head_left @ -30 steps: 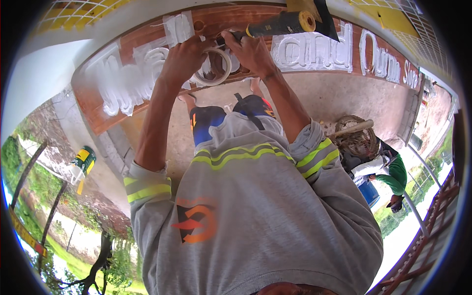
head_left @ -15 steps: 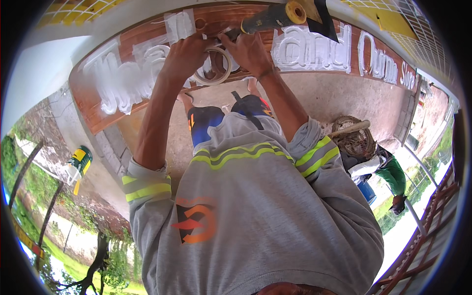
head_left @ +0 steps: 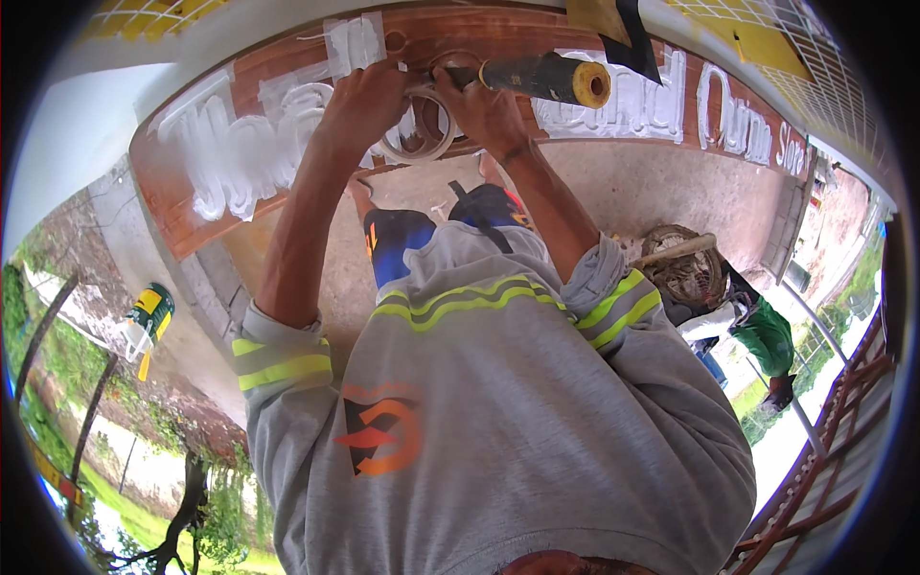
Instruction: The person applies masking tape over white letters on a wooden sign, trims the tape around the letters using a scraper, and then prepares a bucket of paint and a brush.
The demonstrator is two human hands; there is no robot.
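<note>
Black-handled tool with a thick cylindrical grip and yellow end [head_left: 546, 79] lies at the right hand [head_left: 487, 117], ahead of a grey shirt with yellow-green bands [head_left: 537, 402]; the shirt bears an orange-and-black curved emblem [head_left: 383, 436]. The right fingers are closed on the tool's dark shank, its handle pointing right. The left hand [head_left: 369, 101] has its fingers curled in beside a flat cream ring [head_left: 436, 150]; whether they grip it I cannot tell. Beyond, a long reddish-brown wooden board [head_left: 460, 40] stretches from left to right, with raised white letters [head_left: 752, 125]: clear-edged on the right, blurred by smeared white on the left. Farther off, a green-and-yellow can [head_left: 150, 311] is at left, any print too small to read. At right are a round brown tangled bundle [head_left: 685, 273] and, farther, a person in green [head_left: 764, 340].
</note>
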